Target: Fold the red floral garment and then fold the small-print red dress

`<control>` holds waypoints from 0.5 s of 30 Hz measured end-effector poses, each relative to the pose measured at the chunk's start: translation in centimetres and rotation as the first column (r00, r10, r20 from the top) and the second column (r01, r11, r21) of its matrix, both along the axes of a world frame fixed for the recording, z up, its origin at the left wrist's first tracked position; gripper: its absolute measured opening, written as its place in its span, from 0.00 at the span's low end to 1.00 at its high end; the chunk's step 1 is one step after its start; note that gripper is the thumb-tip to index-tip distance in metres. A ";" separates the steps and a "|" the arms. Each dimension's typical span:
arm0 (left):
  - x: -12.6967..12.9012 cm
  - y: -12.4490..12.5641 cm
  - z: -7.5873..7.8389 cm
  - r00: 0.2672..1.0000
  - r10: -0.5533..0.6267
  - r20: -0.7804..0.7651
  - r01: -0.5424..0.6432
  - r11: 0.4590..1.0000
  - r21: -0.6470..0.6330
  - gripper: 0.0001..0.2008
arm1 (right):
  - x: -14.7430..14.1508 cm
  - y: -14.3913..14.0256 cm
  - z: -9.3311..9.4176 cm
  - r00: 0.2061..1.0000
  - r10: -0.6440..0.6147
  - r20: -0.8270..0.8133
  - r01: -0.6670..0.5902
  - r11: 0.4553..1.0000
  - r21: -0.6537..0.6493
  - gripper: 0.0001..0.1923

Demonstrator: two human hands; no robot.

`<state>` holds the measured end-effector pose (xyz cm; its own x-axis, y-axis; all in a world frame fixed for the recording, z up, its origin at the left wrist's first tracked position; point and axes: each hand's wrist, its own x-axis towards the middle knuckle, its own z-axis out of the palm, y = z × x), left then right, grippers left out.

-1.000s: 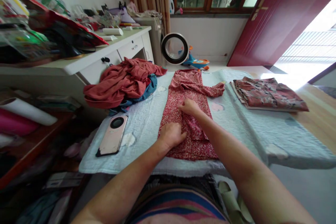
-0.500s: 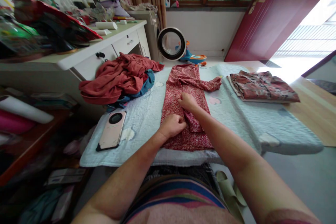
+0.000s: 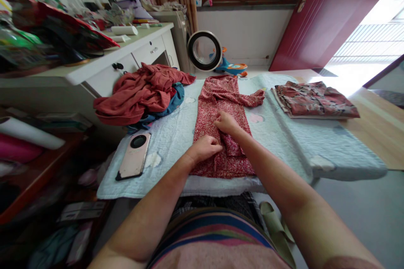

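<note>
A red floral garment point(image 3: 217, 101) lies lengthwise on a pale blue quilted mat point(image 3: 284, 143). One sleeve sticks out to the right at its far end. My left hand point(image 3: 204, 148) rests on the garment's near half, fingers curled onto the cloth. My right hand point(image 3: 224, 122) sits just beyond it and pinches a fold of the same fabric along the middle. Both hands are close together, nearly touching.
A folded red patterned garment point(image 3: 314, 101) lies at the mat's right end. A heap of rust-red and blue clothes point(image 3: 142, 92) sits at the left, with a pink phone point(image 3: 135, 156) nearer me. A cluttered white desk point(image 3: 104, 61) stands left; slippers point(image 3: 276, 227) are on the floor.
My left hand slid a little farther up the garment toward my right hand, which kept its pinch on the fold. The camera view tilted slightly.
</note>
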<state>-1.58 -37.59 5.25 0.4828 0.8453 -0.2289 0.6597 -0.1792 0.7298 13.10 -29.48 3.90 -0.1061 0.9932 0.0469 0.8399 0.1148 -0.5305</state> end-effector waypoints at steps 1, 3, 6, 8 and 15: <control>-0.1 0.0 -0.1 0.999 -0.043 0.006 0.043 0.999 -0.016 0.12 | 0.2 -0.3 0.1 0.999 0.027 -0.030 -0.027 1.000 0.004 0.14; -0.2 -0.3 0.0 0.986 -0.167 0.009 0.168 0.986 -0.021 0.10 | 0.6 -1.3 0.4 0.994 0.084 -0.073 -0.083 0.996 0.009 0.14; -0.4 -1.2 0.3 0.961 -0.275 -0.014 0.276 0.960 0.043 0.11 | 1.7 -3.2 1.1 0.985 0.145 -0.090 -0.143 0.989 0.024 0.11; -0.9 -1.9 0.5 0.969 -0.247 -0.026 0.249 0.963 0.107 0.14 | 2.5 -4.9 1.6 0.980 0.180 -0.086 -0.180 0.984 0.006 0.08; -4.4 -3.8 -1.0 0.998 0.033 -0.058 -0.002 0.887 0.462 0.11 | 3.8 -12.5 3.0 0.931 0.342 -0.126 -0.359 0.921 -0.150 0.03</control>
<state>-5.95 -41.34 4.21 0.4647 0.8710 0.1597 0.7070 -0.4735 0.5253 16.88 -41.96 6.94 -0.4521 0.8875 -0.0895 0.7064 0.2950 -0.6434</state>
